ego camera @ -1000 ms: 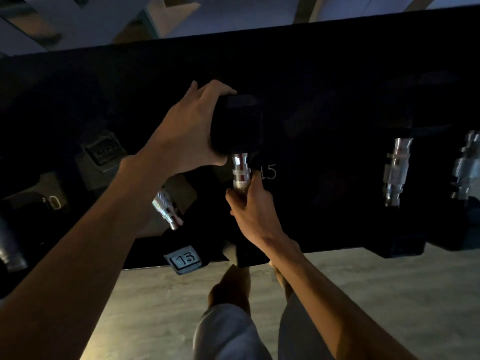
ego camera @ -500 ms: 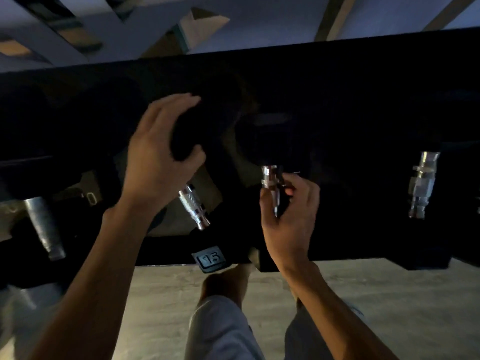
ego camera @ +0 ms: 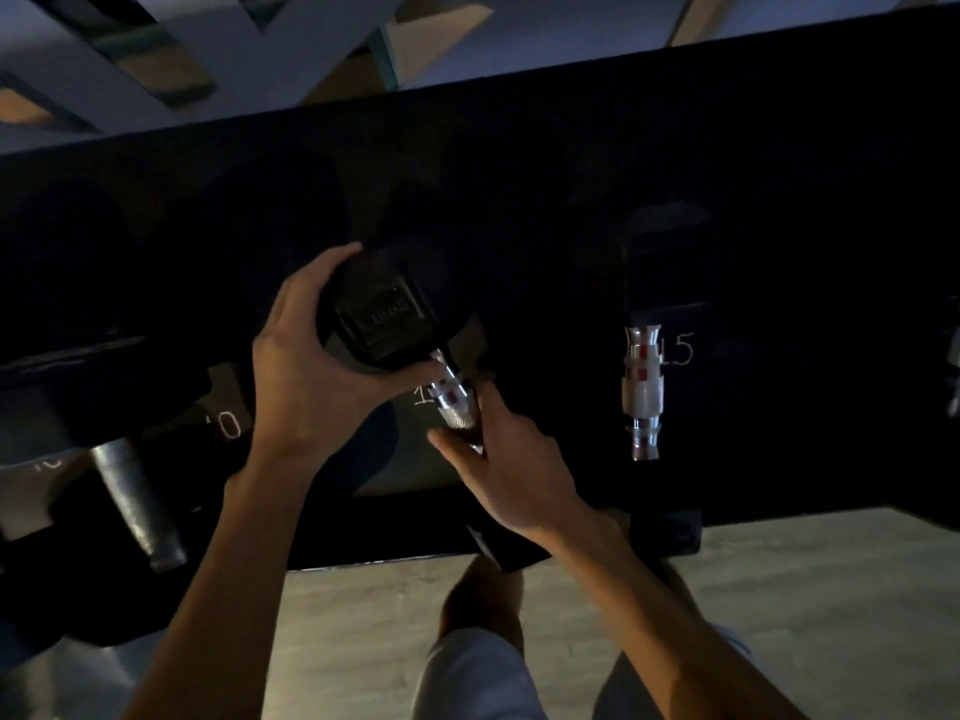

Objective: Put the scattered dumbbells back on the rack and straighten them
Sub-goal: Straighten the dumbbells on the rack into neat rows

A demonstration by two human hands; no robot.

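A black hex dumbbell (ego camera: pixel 387 319) with a chrome handle lies tilted on the dark rack (ego camera: pixel 519 174), its far head toward the upper left. My left hand (ego camera: pixel 306 366) wraps around that far head. My right hand (ego camera: pixel 498 465) grips the lower part of the chrome handle, and the near head is hidden under it. To the right, another dumbbell (ego camera: pixel 644 392) sits straight on the rack beside a chalked "15".
A dark-handled dumbbell (ego camera: pixel 137 501) lies skewed at the lower left of the rack. Another chrome handle (ego camera: pixel 953 376) shows at the right edge. Pale wood floor (ego camera: pixel 779 589) and my legs lie below the rack's front edge.
Both hands left the dumbbell now at the right and took hold of the tilted one to its left: left hand on its head, right hand on its handle. The view shifted left.
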